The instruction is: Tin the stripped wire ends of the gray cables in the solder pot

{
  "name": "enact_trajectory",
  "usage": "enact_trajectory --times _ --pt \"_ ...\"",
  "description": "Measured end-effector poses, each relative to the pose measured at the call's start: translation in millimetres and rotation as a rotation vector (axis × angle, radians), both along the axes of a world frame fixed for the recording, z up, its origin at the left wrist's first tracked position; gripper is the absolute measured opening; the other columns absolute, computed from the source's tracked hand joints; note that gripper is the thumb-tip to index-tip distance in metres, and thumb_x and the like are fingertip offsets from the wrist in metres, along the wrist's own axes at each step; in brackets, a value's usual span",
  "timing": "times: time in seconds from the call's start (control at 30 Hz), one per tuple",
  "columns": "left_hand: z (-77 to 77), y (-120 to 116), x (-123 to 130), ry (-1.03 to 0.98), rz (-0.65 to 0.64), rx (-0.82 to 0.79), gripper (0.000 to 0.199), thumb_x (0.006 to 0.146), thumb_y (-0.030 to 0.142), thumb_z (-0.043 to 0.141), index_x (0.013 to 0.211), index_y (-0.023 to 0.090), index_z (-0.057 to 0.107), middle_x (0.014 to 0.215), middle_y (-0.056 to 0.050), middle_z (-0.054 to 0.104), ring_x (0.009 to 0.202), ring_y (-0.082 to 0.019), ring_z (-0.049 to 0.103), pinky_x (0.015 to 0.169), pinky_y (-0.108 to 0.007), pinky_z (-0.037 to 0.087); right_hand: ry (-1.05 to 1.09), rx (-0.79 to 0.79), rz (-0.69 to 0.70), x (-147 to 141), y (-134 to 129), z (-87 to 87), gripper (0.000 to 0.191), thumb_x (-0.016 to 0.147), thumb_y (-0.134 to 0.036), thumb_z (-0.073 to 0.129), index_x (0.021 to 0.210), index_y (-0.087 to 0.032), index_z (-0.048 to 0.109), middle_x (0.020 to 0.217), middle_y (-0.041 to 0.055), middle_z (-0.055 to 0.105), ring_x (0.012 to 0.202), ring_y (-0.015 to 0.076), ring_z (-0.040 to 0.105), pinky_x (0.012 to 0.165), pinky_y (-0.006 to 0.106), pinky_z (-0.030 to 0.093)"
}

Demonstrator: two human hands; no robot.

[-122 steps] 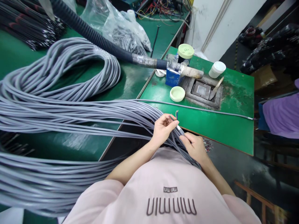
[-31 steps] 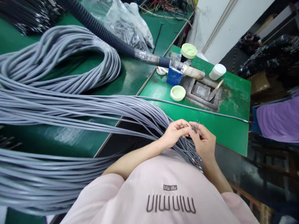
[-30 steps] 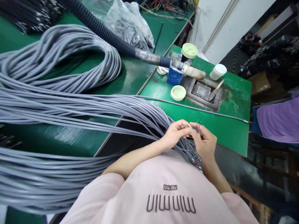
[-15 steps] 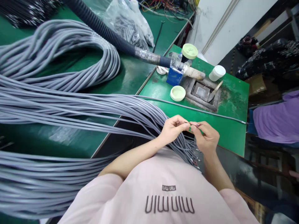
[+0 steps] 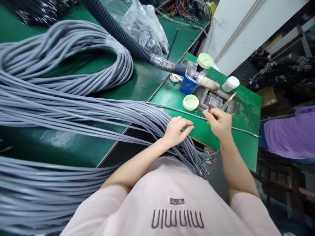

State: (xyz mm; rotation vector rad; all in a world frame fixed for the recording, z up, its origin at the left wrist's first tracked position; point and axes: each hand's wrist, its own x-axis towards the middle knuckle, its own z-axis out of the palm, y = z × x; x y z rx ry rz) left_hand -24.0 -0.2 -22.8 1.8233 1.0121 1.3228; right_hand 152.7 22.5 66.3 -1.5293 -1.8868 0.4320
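Observation:
My right hand (image 5: pixel 219 123) pinches the wire ends (image 5: pixel 209 108) of a cable, dark and reddish tips pointing up from between thumb and fingers. They are close to the near edge of a small metal pot (image 5: pixel 213 100) set in a stained frame. Most of the held cable is hidden by the hand. My left hand (image 5: pixel 177 130) is over the bundle of grey cables (image 5: pixel 157 121), thumb and fingertips apart with nothing between them. Below the hands, stripped cable ends (image 5: pixel 209 159) hang past the table edge. One single grey cable (image 5: pixel 242 131) lies across the green table.
Around the pot are a pale round tub (image 5: pixel 190 102), a blue box (image 5: pixel 188 85), a white jar (image 5: pixel 230 84) and a flat scraper-like tool (image 5: pixel 229 101). A black corrugated hose (image 5: pixel 128 42) crosses overhead. Coiled grey cable (image 5: pixel 73 36) lies left. A person in purple (image 5: pixel 290 132) is at right.
My hands have parted. The right hand has moved up toward the pot with the wire ends, and the left has let go, its fingers opening. The view has shifted slightly.

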Motion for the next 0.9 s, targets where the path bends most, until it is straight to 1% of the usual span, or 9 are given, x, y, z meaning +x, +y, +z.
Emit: enact_trajectory --times 0.07,0.13,0.2,0.3,0.4,0.47,0.63,0.77,0.9 --pt "-10.2 8.6 -7.0 0.202 0.051 0.134 0.016 0.09 0.031 0.057 0.091 0.019 0.068 0.085 -0.006 0.072 0.079 -0.019 0.059 0.076 -0.035 0.038 -0.139 -0.01 0.036 2.0 30.4 2.2 0.032 0.087 -0.033 0.056 0.06 -0.018 0.061 0.06 0.0001 0.057 0.058 0.0136 0.051 0.056 0.027 0.035" --pt "-20.9 13.2 -8.7 0.331 0.062 0.219 0.018 0.092 0.03 0.054 0.092 0.019 0.068 0.081 -0.006 0.07 0.078 -0.019 0.058 0.078 -0.036 0.036 -0.305 -0.041 0.07 1.5 59.0 -0.2 0.031 0.086 -0.032 0.055 0.059 -0.017 0.061 0.059 0.0007 0.057 0.059 0.0141 0.051 0.056 0.027 0.031" --pt "-30.0 14.3 -6.9 0.383 0.056 0.266 0.018 0.092 0.029 0.053 0.093 0.02 0.068 0.078 -0.005 0.069 0.076 -0.018 0.057 0.081 -0.036 0.035 -0.473 -0.092 0.075 -1.3 82.3 -6.2 0.029 0.086 -0.032 0.055 0.063 -0.017 0.064 0.061 0.002 0.06 0.061 0.0156 0.053 0.056 0.028 0.029" --pt "-39.1 13.7 -3.3 0.345 0.045 0.275 0.016 0.09 0.029 0.054 0.094 0.022 0.068 0.077 -0.004 0.068 0.074 -0.017 0.057 0.081 -0.036 0.035 -0.681 -0.183 0.056 -7.3 103.2 -16.8 0.027 0.087 -0.034 0.053 0.078 -0.016 0.072 0.073 0.0067 0.07 0.07 0.0195 0.06 0.061 0.029 0.033" --pt "-44.9 14.0 -1.9 0.325 0.05 0.279 0.017 0.09 0.029 0.053 0.094 0.023 0.068 0.076 -0.004 0.067 0.072 -0.017 0.057 0.08 -0.036 0.035 -0.825 -0.256 0.04 -11.9 111.2 -24.8 0.031 0.089 -0.036 0.05 0.089 -0.016 0.074 0.09 0.0124 0.074 0.083 0.0234 0.064 0.067 0.03 0.038" --pt "-47.7 14.6 -1.8 0.345 0.065 0.295 0.018 0.09 0.03 0.052 0.094 0.023 0.068 0.075 -0.004 0.067 0.071 -0.017 0.057 0.08 -0.036 0.035 -0.876 -0.285 0.034 -13.8 113.5 -28.7 0.032 0.09 -0.036 0.049 0.094 -0.017 0.074 0.096 0.0144 0.075 0.088 0.025 0.066 0.071 0.03 0.04" --pt "-50.9 15.3 -1.8 0.304 0.047 0.267 0.017 0.089 0.03 0.053 0.095 0.024 0.068 0.075 -0.003 0.067 0.071 -0.017 0.056 0.079 -0.036 0.035 -0.914 -0.302 0.03 -17.6 117.2 -33.2 0.033 0.091 -0.035 0.048 0.099 -0.017 0.074 0.099 0.015 0.075 0.092 0.0265 0.067 0.071 0.031 0.042" --pt "-51.0 15.3 -2.7 0.249 0.024 0.237 0.016 0.088 0.029 0.055 0.097 0.025 0.068 0.077 -0.003 0.068 0.072 -0.017 0.057 0.079 -0.036 0.034 -0.923 -0.246 0.048 -9.0 116.4 -22.8 0.033 0.091 -0.035 0.046 0.095 -0.017 0.074 0.095 0.0141 0.075 0.088 0.0266 0.066 0.069 0.032 0.039" --pt "-52.9 15.2 -3.9 0.199 0.011 0.244 0.016 0.086 0.028 0.058 0.098 0.026 0.068 0.078 -0.003 0.069 0.073 -0.017 0.059 0.079 -0.035 0.034 -0.946 -0.143 -0.012 27.7 114.8 -7.0 0.035 0.092 -0.036 0.045 0.095 -0.015 0.073 0.096 0.0146 0.074 0.087 0.0273 0.065 0.067 0.033 0.037"
